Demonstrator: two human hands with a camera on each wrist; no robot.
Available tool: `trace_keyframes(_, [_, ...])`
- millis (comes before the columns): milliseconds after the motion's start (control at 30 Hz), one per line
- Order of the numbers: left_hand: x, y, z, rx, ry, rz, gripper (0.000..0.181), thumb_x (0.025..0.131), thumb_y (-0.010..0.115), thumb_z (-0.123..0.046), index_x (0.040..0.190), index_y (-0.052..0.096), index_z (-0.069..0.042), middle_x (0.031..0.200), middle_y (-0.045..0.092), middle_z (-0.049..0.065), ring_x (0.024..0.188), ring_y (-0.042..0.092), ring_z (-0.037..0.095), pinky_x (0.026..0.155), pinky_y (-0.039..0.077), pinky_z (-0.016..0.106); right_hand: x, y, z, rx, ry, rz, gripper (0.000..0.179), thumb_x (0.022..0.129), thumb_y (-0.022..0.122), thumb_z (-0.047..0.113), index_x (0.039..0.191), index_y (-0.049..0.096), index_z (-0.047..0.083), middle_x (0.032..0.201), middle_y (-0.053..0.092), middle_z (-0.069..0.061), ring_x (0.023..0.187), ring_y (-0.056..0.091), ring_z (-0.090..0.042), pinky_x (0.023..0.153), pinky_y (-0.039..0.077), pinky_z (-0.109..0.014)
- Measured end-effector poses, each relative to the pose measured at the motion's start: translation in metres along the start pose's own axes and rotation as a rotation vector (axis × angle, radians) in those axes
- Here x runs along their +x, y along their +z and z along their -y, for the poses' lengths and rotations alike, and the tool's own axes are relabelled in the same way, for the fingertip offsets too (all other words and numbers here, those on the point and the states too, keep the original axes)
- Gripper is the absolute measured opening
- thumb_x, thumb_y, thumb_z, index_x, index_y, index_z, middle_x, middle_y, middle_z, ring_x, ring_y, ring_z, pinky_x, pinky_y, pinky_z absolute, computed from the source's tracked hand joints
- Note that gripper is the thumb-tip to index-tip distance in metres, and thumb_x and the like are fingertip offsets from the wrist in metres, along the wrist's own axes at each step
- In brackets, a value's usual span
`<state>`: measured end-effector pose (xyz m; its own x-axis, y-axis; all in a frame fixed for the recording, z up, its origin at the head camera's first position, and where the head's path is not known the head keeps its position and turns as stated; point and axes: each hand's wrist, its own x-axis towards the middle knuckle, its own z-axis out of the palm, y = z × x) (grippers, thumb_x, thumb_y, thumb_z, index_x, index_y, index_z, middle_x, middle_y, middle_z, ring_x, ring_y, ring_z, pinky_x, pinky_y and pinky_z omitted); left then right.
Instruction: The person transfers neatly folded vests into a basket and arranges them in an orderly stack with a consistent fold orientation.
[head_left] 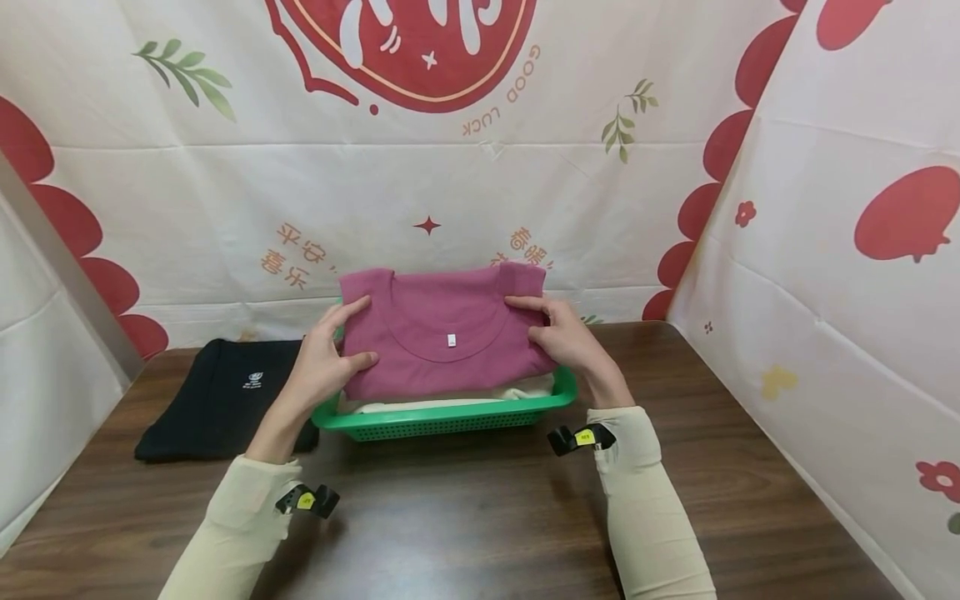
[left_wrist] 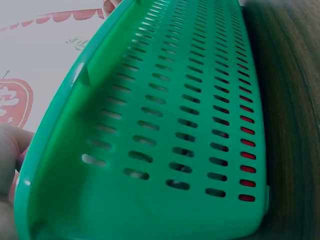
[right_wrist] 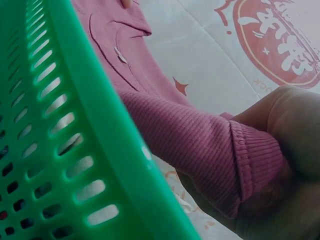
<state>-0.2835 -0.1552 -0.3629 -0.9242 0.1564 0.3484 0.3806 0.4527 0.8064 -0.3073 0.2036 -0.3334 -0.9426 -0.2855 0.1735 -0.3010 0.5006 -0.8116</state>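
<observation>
Left hand (head_left: 318,362) and right hand (head_left: 567,335), both half spread, grip the sides of a pink shirt (head_left: 442,379) at mid-frame, over a green basket (head_left: 450,419); neck label (head_left: 452,340) too small to read; backdrop (head_left: 450,183), upper centre, reads "GOOD LUCK"

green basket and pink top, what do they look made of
Green basket: probably moulded plastic, slightly glossy, going by rim highlights and regular slots. Pink top: matte fabric, likely knit, since the right wrist view shows fine ribbing; fibre unclear.
</observation>
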Motion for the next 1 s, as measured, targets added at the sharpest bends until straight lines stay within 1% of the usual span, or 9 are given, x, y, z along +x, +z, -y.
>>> trace_keyframes(200, [0.001, 0.005, 0.003, 0.025, 0.001, -0.005, 0.076, 0.087, 0.075, 0.002, 0.155, 0.048, -0.015, 0.160, 0.040, 0.016, 0.140, 0.048, 0.038, 0.111, 0.045, 0.060, 0.003, 0.007, -0.001, -0.088, 0.031, -0.036, 0.061, 0.091, 0.048, -0.007, 0.149, 0.057, 0.011, 0.159, 0.044, -0.017, 0.112, 0.050, -0.032, 0.073, 0.043, -0.032])
trace_keyframes(400, [0.000, 0.006, 0.004, 0.064, -0.017, 0.005, 0.069, 0.088, 0.074, 0.000, 0.152, 0.052, -0.013, 0.159, 0.043, 0.014, 0.136, 0.053, 0.040, 0.105, 0.051, 0.058, 0.002, 0.012, 0.002, -0.144, 0.044, -0.030, 0.059, 0.092, 0.049, -0.006, 0.149, 0.056, 0.010, 0.161, 0.041, -0.017, 0.119, 0.050, -0.033, 0.080, 0.044, -0.036])
trace_keyframes(500, [-0.001, 0.005, 0.003, 0.094, -0.025, 0.019, 0.070, 0.089, 0.074, -0.002, 0.153, 0.050, -0.014, 0.161, 0.041, 0.014, 0.140, 0.049, 0.039, 0.106, 0.049, 0.059, 0.002, 0.014, 0.003, -0.159, 0.042, -0.028, 0.059, 0.092, 0.049, -0.006, 0.149, 0.056, 0.008, 0.160, 0.042, -0.018, 0.120, 0.050, -0.033, 0.082, 0.044, -0.037])
trace_keyframes(633, [-0.001, 0.006, 0.002, 0.132, -0.030, 0.046, 0.073, 0.089, 0.076, -0.004, 0.156, 0.046, -0.015, 0.165, 0.036, 0.014, 0.150, 0.036, 0.038, 0.113, 0.042, 0.061, 0.002, 0.016, 0.002, -0.182, 0.049, -0.024, 0.060, 0.091, 0.048, -0.006, 0.149, 0.056, 0.008, 0.160, 0.042, -0.018, 0.120, 0.051, -0.032, 0.084, 0.044, -0.038])
trace_keyframes(733, [-0.001, 0.006, 0.002, 0.142, -0.030, 0.060, 0.076, 0.089, 0.076, -0.003, 0.157, 0.044, -0.015, 0.165, 0.035, 0.014, 0.152, 0.033, 0.038, 0.116, 0.038, 0.061, 0.002, 0.017, 0.002, -0.200, 0.062, -0.021, 0.060, 0.092, 0.048, -0.005, 0.149, 0.056, 0.009, 0.161, 0.041, -0.017, 0.121, 0.050, -0.032, 0.085, 0.043, -0.038])
trace_keyframes(833, [-0.001, 0.006, 0.001, 0.141, -0.026, 0.069, 0.078, 0.088, 0.077, -0.003, 0.158, 0.043, -0.014, 0.165, 0.034, 0.014, 0.150, 0.036, 0.037, 0.116, 0.039, 0.060, 0.003, 0.017, 0.003, -0.205, 0.072, -0.020, 0.060, 0.092, 0.048, -0.005, 0.149, 0.056, 0.009, 0.161, 0.041, -0.017, 0.122, 0.050, -0.032, 0.085, 0.043, -0.039])
trace_keyframes(1000, [-0.001, 0.006, 0.001, 0.145, -0.022, 0.086, 0.081, 0.087, 0.078, -0.004, 0.159, 0.041, -0.014, 0.165, 0.034, 0.013, 0.142, 0.043, 0.037, 0.109, 0.045, 0.059, 0.003, 0.018, 0.002, -0.215, 0.081, -0.018, 0.060, 0.092, 0.049, -0.004, 0.149, 0.056, 0.010, 0.161, 0.042, -0.017, 0.120, 0.050, -0.032, 0.084, 0.042, -0.039])
